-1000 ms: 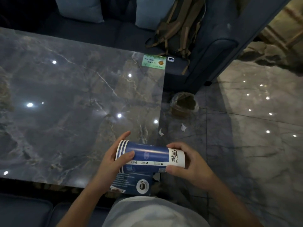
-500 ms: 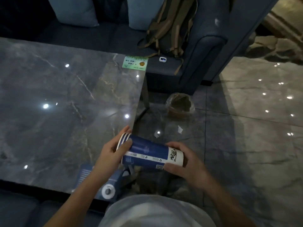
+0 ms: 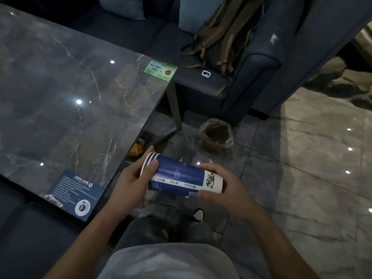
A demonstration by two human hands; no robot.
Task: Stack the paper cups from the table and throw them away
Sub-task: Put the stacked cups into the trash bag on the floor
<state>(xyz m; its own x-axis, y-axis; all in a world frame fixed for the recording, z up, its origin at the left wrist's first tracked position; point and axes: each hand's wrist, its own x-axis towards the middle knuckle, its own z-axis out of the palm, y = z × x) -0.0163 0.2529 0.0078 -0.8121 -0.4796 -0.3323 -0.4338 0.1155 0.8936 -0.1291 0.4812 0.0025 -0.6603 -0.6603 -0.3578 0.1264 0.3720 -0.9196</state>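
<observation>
A stack of paper cups [image 3: 181, 177] is held sideways in both hands, off the table [image 3: 66, 101], just beyond its near right corner and above the tiled floor [image 3: 302, 178]. The long axis runs roughly level, left to right, dipping slightly toward the right. The open rims, three nested edges visible, point left toward the table; the closed white base points right.

The left hand [image 3: 130, 178] is closed around the rim end, thumb laid across the blue wall, fingers curled behind. The right hand [image 3: 225, 184] is clamped on the base end, fingers over the top, thumb underneath. Both grips are firm on the stack.

A lined waste bin [image 3: 216, 134] stands on the floor beyond the stack, well apart from it, near the table leg [image 3: 175, 105]. A green card [image 3: 161, 69] lies at the table's far right corner; a blue printed card [image 3: 74, 191] lies at its near right corner, close to the left hand. Behind the table, a dark sofa [image 3: 251, 77] carries a backpack [image 3: 227, 35] and a small white device [image 3: 206, 73]. One shoe [image 3: 198, 215] is seen below the stack.
</observation>
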